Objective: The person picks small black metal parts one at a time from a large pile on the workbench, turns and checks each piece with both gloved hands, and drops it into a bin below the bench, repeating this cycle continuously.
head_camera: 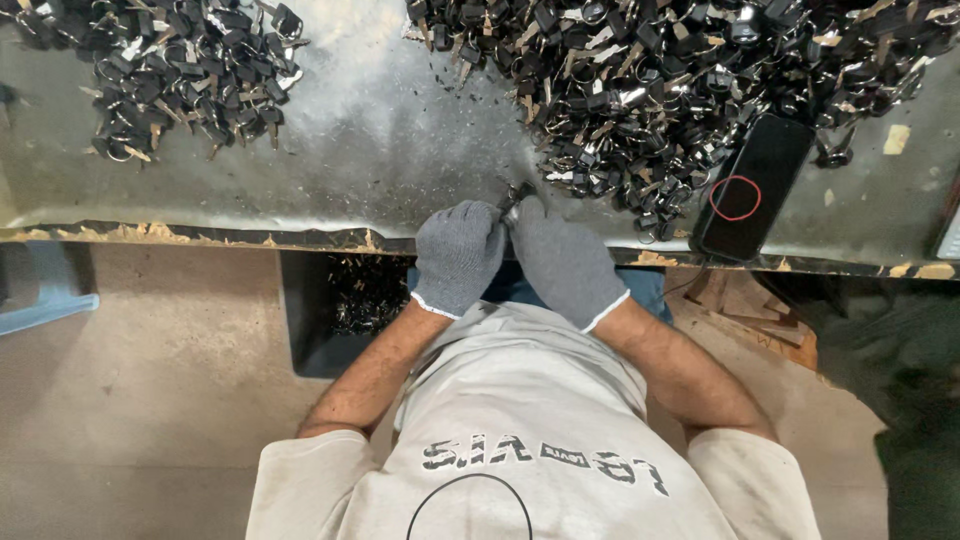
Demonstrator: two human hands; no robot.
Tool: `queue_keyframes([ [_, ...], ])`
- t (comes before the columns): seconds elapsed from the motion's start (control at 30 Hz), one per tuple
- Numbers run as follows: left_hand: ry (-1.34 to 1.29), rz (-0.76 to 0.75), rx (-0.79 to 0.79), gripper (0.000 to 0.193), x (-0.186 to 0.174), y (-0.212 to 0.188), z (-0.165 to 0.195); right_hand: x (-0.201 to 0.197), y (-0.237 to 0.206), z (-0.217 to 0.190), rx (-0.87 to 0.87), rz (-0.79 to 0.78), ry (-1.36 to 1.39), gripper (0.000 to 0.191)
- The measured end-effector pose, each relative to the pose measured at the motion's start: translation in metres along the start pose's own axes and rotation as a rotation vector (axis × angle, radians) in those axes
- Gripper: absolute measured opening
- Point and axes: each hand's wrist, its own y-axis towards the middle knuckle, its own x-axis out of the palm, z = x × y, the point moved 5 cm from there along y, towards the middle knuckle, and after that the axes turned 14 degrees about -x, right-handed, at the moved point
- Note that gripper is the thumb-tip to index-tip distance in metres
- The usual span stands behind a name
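Both hands wear grey knit gloves and meet at the near edge of a worn metal table [380,140]. My left hand [458,254] and my right hand [562,262] pinch a small black-headed key [516,193] between their fingertips. A large heap of similar black-headed keys [660,90] covers the table's far right, just beyond the right hand. A smaller heap of keys [190,75] lies at the far left.
A black phone [752,185] lies face up on the table to the right of the hands. A dark bin [345,310] with small black parts sits below the table edge at my left. Concrete floor stretches on the left.
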Motion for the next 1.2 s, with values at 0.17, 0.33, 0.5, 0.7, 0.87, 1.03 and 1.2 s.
queue_keyframes([
  [0.17,0.012,0.019,-0.016,0.012,-0.005,0.001,0.0,-0.008,0.002,0.011,0.156,-0.149,0.017,0.033],
  [0.33,0.058,-0.042,-0.067,0.013,-0.006,0.007,0.006,-0.009,0.006,0.005,0.058,0.027,0.091,0.04],
  [0.5,0.105,-0.225,-0.139,0.019,-0.022,0.006,0.007,-0.003,-0.006,0.015,0.088,0.062,0.211,0.038],
  [0.7,0.104,-0.029,0.237,0.041,-0.038,0.045,0.018,0.022,-0.013,-0.009,-0.063,-0.089,0.272,0.054],
  [0.87,0.387,-0.215,0.154,0.025,-0.008,0.063,0.013,0.028,-0.004,-0.015,-0.206,-0.2,-0.252,0.027],
  [1.03,0.026,-0.265,-0.31,0.037,-0.011,0.043,-0.013,0.004,-0.013,0.01,0.092,0.11,0.068,0.036],
  [1.2,0.04,-0.07,-0.07,0.024,-0.011,0.022,-0.008,0.011,-0.003,0.002,0.112,-0.006,0.196,0.029],
])
